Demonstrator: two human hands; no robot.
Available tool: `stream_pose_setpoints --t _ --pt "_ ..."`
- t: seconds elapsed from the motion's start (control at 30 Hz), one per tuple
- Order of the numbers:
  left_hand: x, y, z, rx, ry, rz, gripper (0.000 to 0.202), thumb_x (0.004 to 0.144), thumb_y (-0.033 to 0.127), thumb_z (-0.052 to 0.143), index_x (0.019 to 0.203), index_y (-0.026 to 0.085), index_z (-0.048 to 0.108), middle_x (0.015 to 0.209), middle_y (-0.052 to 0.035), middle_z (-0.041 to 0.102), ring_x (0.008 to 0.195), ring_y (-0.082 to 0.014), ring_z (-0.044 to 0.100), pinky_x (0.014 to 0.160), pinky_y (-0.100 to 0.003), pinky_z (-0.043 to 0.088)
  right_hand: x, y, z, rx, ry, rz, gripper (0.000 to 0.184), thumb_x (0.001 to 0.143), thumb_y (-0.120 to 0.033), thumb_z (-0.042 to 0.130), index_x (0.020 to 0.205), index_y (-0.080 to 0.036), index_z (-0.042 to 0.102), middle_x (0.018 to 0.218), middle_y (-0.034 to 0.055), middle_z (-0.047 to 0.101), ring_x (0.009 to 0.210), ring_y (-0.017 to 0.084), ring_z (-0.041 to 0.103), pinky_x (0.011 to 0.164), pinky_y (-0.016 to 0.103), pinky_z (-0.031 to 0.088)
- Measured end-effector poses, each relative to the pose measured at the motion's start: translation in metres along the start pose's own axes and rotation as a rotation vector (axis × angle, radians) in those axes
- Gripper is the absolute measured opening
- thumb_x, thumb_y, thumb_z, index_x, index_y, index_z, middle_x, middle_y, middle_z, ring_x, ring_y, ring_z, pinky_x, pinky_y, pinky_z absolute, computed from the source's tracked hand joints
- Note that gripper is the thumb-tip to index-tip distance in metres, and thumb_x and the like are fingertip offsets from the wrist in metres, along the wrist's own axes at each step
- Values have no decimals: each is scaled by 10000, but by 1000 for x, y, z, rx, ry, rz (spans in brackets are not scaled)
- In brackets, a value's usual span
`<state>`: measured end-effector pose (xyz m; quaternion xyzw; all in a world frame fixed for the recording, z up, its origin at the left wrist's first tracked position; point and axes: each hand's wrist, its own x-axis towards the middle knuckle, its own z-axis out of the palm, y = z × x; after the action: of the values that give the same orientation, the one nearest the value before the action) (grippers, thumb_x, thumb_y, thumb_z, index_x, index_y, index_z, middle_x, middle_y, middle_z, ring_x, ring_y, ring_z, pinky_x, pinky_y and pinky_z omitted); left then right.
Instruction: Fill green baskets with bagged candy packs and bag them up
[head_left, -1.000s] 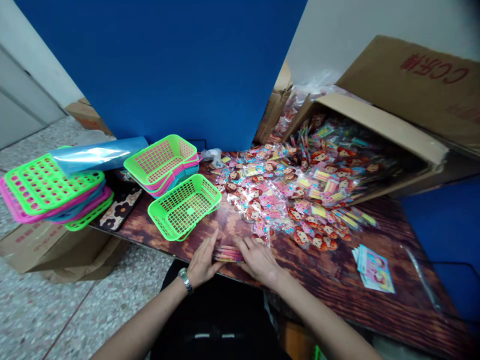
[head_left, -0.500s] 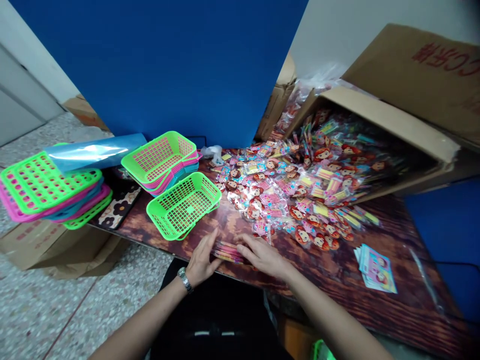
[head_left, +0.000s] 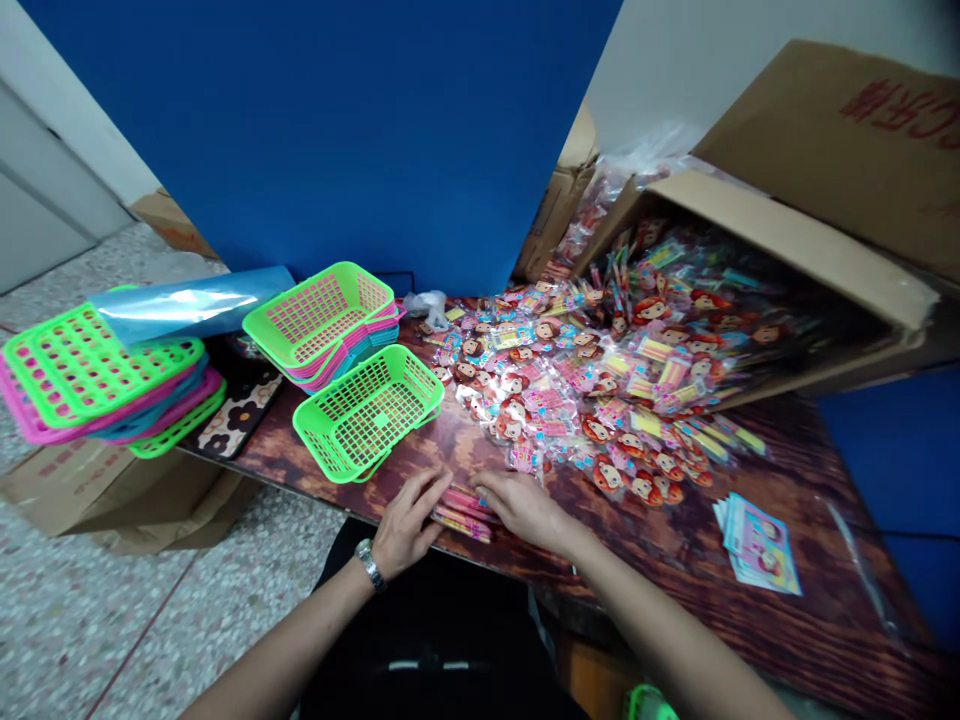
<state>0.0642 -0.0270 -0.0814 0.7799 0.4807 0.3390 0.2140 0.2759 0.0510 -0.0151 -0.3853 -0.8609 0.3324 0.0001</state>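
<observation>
A small stack of pink and yellow packets (head_left: pixel 463 518) is between my two hands at the table's front edge. My left hand (head_left: pixel 409 522) grips its left end, thumb in front and fingers behind; a metal watch is on that wrist. My right hand (head_left: pixel 523 508) has its curled fingers on the right end, covering part of it. Just beyond my left hand stands a single green plastic basket (head_left: pixel 367 415) with its handle folded down. Beyond my right hand spreads a heap of clear-bagged packets (head_left: pixel 547 400) with cartoon doll heads and coloured sticks.
A tipped cardboard box (head_left: pixel 795 215) spills packets onto the table (head_left: pixel 645 560). Printed cards (head_left: pixel 761 545) lie to the right. Nested baskets (head_left: pixel 322 310) stand at the back left; more stacked baskets (head_left: pixel 105 370), a blue plastic roll (head_left: pixel 195 300) and a flowered case (head_left: pixel 236 415) are farther left.
The packet stack has tilted and turned slightly between my hands, showing more of its upper face. Both hands have shifted slightly, the left fingers reaching farther over the stack.
</observation>
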Motion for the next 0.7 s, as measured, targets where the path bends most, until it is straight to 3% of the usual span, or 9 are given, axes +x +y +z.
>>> stream_pose_setpoints --t 0.13,0.23,0.33,0.4,0.57,0.7 --pt "0 0 1 4 -5 -16 604 863 168 489 1413 259 257 1344 -118 388 1232 -247 409 991 -423 421 -7 1 -3 12 10 -37 326 967 -308 296 1085 -212 584 1007 55 666 905 157 617 797 248 425" --pt "0 1 1 -2 -11 -25 600 870 170 484 1415 260 252 1337 -113 397 1227 -239 417 996 -414 420 -16 -4 -7 -15 -32 -34 374 935 -431 356 1179 -215 541 1078 75 640 969 189 597 847 286 420" --pt "1 2 0 -13 4 -36 602 876 173 473 1422 255 231 1331 -110 407 1227 -235 420 997 -404 421 -24 -10 -6 -72 -70 -7 709 758 -602 562 1327 -208 406 1261 132 527 1088 272 535 886 363 416" --pt "2 1 0 -14 16 -41 611 880 180 467 1428 249 206 1319 -113 421 1224 -235 425 992 -404 426 -27 -12 0 -95 -80 19 836 683 -592 643 1366 -214 343 1313 146 473 1105 293 522 876 377 430" --pt "1 0 3 -13 27 -64 707 875 270 521 1446 207 108 1329 -151 429 1223 -262 434 987 -433 422 -27 -12 8 -125 -51 26 504 838 -321 505 1317 -223 384 1244 111 534 1032 227 568 856 324 451" --pt "4 1 1 -22 55 -52 853 856 336 562 1447 176 -32 1381 -206 347 1273 -303 367 977 -477 414 -26 -12 6 -155 -47 -6 413 866 -283 454 1275 -238 416 1178 88 576 987 208 585 837 308 461"
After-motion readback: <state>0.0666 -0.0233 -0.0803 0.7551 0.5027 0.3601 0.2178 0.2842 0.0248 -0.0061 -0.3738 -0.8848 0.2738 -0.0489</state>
